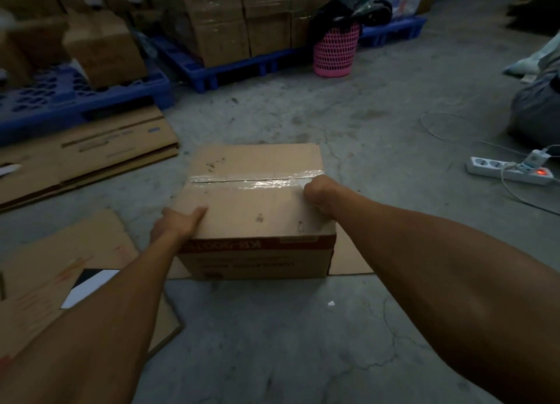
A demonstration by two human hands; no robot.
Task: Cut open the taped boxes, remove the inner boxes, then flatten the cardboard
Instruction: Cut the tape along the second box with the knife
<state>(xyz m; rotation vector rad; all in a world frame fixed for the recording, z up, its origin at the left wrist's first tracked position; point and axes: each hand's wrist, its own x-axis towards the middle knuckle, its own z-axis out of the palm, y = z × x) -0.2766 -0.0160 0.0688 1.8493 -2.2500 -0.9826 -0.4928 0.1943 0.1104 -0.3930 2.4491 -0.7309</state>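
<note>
The left hand (pixel 175 221) rests at the near left corner of the brown cardboard box (pixel 257 209), thumb flat on its top, fingers hidden over the side. The right hand (pixel 318 193) is curled at the right end of the clear shiny tape (pixel 257 181); whether it holds anything I cannot tell. The box sits closed on the grey concrete floor (pixel 303 328), its seam taped, red-banded print on its near face.
</note>
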